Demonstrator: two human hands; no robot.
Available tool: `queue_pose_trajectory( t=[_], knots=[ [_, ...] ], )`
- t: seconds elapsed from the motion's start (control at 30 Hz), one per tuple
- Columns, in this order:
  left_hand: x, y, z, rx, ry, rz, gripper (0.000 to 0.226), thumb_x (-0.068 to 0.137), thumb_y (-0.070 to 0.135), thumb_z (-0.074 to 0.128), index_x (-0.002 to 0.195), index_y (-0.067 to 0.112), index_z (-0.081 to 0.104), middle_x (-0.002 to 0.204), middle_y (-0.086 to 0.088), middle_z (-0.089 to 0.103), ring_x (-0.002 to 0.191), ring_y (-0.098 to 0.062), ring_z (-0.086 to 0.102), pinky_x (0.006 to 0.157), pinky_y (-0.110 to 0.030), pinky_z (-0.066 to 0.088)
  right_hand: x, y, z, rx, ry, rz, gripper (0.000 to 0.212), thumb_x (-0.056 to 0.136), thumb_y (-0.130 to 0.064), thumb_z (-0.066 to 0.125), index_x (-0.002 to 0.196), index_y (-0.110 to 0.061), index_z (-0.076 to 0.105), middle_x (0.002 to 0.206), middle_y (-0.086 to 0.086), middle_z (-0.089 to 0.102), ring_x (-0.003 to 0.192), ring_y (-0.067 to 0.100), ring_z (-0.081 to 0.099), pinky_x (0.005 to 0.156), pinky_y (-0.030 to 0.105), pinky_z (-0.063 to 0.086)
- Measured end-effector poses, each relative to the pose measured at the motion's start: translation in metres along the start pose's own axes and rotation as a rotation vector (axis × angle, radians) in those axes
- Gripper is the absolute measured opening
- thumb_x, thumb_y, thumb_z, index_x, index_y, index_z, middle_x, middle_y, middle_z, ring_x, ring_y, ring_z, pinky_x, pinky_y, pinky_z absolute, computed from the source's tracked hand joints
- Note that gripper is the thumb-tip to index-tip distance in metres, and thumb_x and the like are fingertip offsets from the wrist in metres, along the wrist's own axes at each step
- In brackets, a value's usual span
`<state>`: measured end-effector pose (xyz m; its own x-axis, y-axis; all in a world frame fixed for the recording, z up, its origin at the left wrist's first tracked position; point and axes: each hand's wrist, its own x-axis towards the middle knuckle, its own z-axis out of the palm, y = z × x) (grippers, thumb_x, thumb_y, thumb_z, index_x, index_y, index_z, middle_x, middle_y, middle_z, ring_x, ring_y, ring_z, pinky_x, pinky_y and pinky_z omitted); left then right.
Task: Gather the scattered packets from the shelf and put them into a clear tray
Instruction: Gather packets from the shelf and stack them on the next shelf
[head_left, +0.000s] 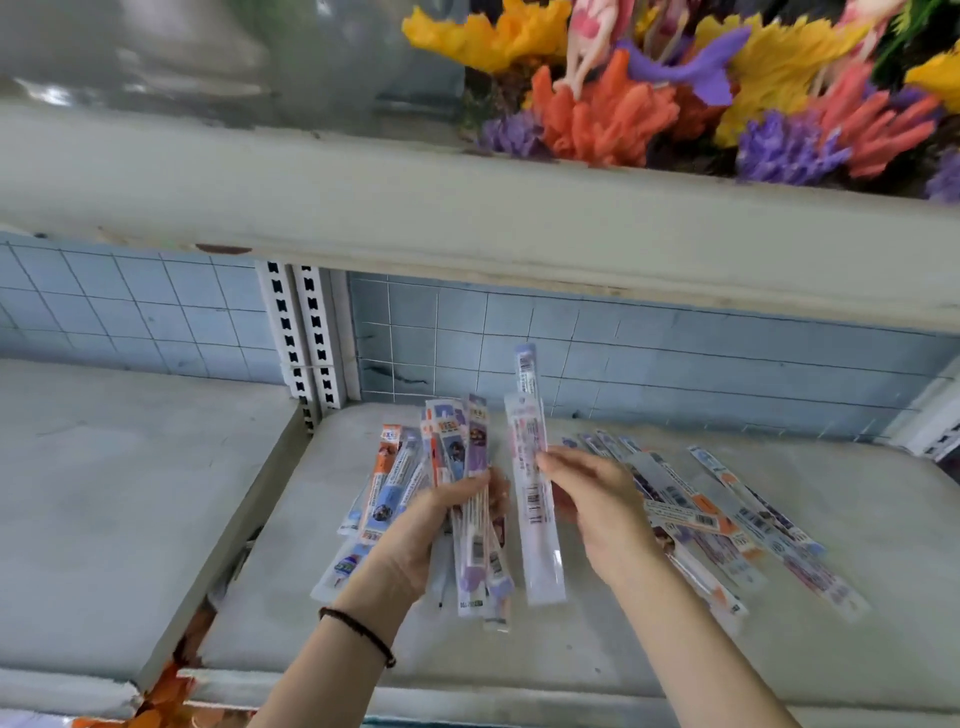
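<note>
My left hand (441, 525) grips a fanned bundle of long, narrow packets (457, 447), printed in purple, orange and blue, held above the grey shelf (519, 644). My right hand (592, 509) pinches a pale purple packet (535, 499) held upright just right of the bundle; a second similar packet pokes up behind it. Several more packets (737, 519) lie scattered flat on the shelf to the right of my right hand, partly hidden by it. No clear tray is in view.
A blue tiled back wall (675, 353) closes the shelf. A white slotted upright (306, 332) divides it from the left shelf bay (104, 493). The upper shelf (467, 218) overhangs, carrying colourful plastic coral ornaments (675, 104).
</note>
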<state>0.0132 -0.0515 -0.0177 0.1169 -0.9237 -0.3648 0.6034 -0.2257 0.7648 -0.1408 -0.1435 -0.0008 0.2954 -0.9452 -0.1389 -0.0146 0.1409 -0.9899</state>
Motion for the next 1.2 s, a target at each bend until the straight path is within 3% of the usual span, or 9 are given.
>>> queue_pose_trajectory(
  t=[0.07, 0.2, 0.47, 0.63, 0.73, 0.83, 0.97, 1.1, 1.2],
  knots=[
    [-0.001, 0.003, -0.002, 0.041, -0.03, -0.011, 0.033, 0.075, 0.02, 0.073, 0.103, 0.004, 0.068, 0.099, -0.018, 0.07, 0.084, -0.031, 0.067, 0.086, -0.044, 0.054, -0.004, -0.003, 0.01, 0.084, 0.013, 0.043, 0.015, 0.078, -0.013, 0.075, 0.091, -0.008, 0.072, 0.088, 0.012, 0.072, 0.075, 0.022, 0.064, 0.058, 0.027, 0.052],
    [-0.003, 0.007, -0.001, 0.172, -0.092, 0.006, 0.028, 0.084, 0.024, 0.065, 0.108, 0.01, 0.067, 0.1, -0.008, 0.075, 0.082, -0.018, 0.072, 0.064, -0.022, 0.055, -0.008, 0.001, 0.031, 0.014, 0.086, -0.036, 0.015, 0.076, -0.018, 0.078, 0.088, -0.011, 0.072, 0.091, 0.01, 0.073, 0.092, 0.029, 0.068, 0.09, 0.047, 0.053],
    [0.0, 0.013, -0.013, 0.157, -0.044, 0.019, 0.039, 0.066, 0.014, 0.075, 0.103, 0.006, 0.066, 0.092, -0.017, 0.074, 0.075, -0.028, 0.071, 0.069, -0.036, 0.055, -0.015, -0.008, 0.048, 0.007, 0.043, -0.11, 0.014, 0.078, -0.017, 0.076, 0.08, -0.006, 0.068, 0.086, 0.014, 0.072, 0.086, 0.032, 0.068, 0.087, 0.047, 0.054],
    [0.002, 0.017, -0.018, 0.111, -0.036, 0.026, 0.047, 0.069, 0.012, 0.078, 0.114, 0.007, 0.065, 0.106, -0.023, 0.07, 0.087, -0.035, 0.068, 0.081, -0.045, 0.054, -0.018, -0.017, 0.037, -0.127, -0.05, -0.123, 0.029, 0.084, -0.03, 0.069, 0.081, -0.001, 0.068, 0.064, 0.002, 0.058, 0.062, 0.022, 0.049, 0.05, 0.027, 0.04],
    [0.004, 0.019, -0.018, 0.114, -0.04, 0.026, 0.063, 0.06, 0.017, 0.083, 0.119, 0.008, 0.062, 0.113, -0.026, 0.066, 0.096, -0.04, 0.064, 0.092, -0.053, 0.05, -0.015, -0.019, 0.03, -0.196, -0.078, -0.129, 0.032, 0.088, -0.037, 0.063, 0.081, -0.005, 0.068, 0.069, 0.002, 0.063, 0.06, 0.019, 0.052, 0.045, 0.023, 0.039],
    [0.005, 0.019, -0.02, 0.138, -0.03, 0.02, 0.061, 0.057, 0.015, 0.082, 0.115, 0.005, 0.063, 0.096, -0.02, 0.071, 0.081, -0.034, 0.067, 0.079, -0.044, 0.056, -0.004, -0.021, 0.02, -0.279, -0.002, -0.288, 0.011, 0.093, -0.029, 0.058, 0.099, -0.03, 0.066, 0.102, -0.01, 0.068, 0.075, 0.009, 0.061, 0.058, 0.022, 0.047],
    [0.004, 0.022, -0.022, 0.169, -0.103, -0.064, 0.049, 0.049, 0.013, 0.083, 0.096, 0.004, 0.071, 0.088, -0.02, 0.07, 0.072, -0.031, 0.067, 0.082, -0.044, 0.054, 0.016, -0.024, 0.0, -0.537, -0.096, -0.624, 0.045, 0.087, -0.003, 0.062, 0.116, -0.038, 0.061, 0.137, -0.02, 0.044, 0.115, -0.01, 0.046, 0.092, 0.014, 0.044],
    [0.002, 0.025, -0.021, 0.138, -0.154, -0.11, 0.048, 0.046, 0.011, 0.083, 0.091, 0.002, 0.07, 0.083, -0.019, 0.069, 0.068, -0.03, 0.066, 0.077, -0.04, 0.055, 0.021, -0.019, -0.004, -0.669, -0.176, -0.619, 0.039, 0.082, -0.007, 0.07, 0.094, -0.045, 0.07, 0.125, -0.027, 0.054, 0.124, -0.004, 0.044, 0.109, 0.027, 0.036],
    [0.006, 0.027, -0.022, 0.047, -0.139, -0.1, 0.069, 0.037, 0.012, 0.091, 0.101, 0.001, 0.067, 0.089, -0.021, 0.067, 0.074, -0.033, 0.065, 0.081, -0.047, 0.054, 0.009, -0.023, -0.01, -0.552, -0.315, -0.421, 0.04, 0.086, -0.004, 0.059, 0.108, -0.035, 0.07, 0.117, -0.027, 0.063, 0.116, -0.008, 0.052, 0.103, 0.018, 0.038]
  ],
)
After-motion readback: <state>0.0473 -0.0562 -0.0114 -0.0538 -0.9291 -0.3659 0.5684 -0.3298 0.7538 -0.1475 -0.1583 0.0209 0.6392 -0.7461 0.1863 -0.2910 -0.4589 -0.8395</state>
